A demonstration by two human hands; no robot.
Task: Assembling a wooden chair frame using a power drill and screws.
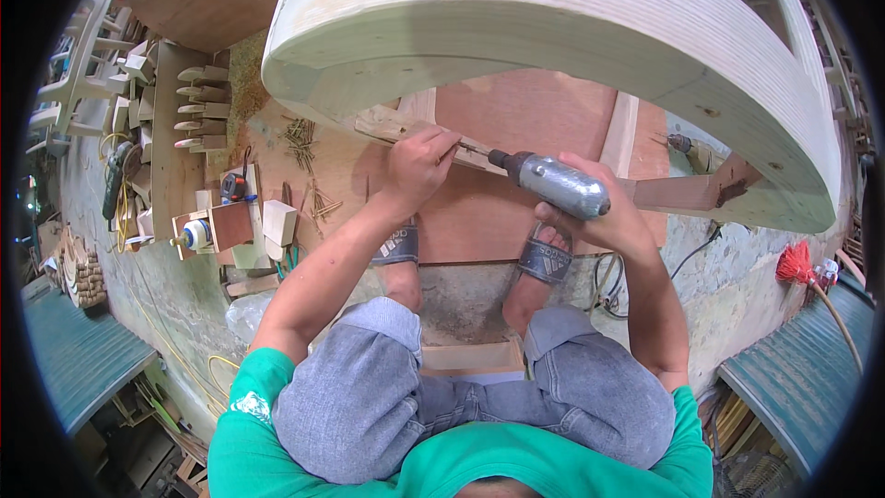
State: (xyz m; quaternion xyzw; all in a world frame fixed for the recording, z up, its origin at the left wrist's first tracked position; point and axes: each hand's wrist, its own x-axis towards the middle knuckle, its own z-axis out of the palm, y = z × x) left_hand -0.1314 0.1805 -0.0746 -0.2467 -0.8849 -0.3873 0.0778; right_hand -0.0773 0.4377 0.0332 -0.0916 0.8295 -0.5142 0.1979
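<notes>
Driving a screw with the silver power driver, right hand wrapped tight round it; left hand pinches the wood strip under the curved plywood arch. Risk: bit slips toward those fingers.

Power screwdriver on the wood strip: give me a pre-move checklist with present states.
1. Right hand wrapped around the grey power screwdriver: ok.
2. Left hand pinching at the tool's tip, on the thin wood strip: ok.
3. Bit seated in a screw head: cannot tell, fingers hide it.
4. Left fingers clear of the bit: not ok, they sit right at it.
5. Spare screws within reach on the plywood sheet: ok.
6. Feet in sandals set flat on the sheet: ok.
</notes>
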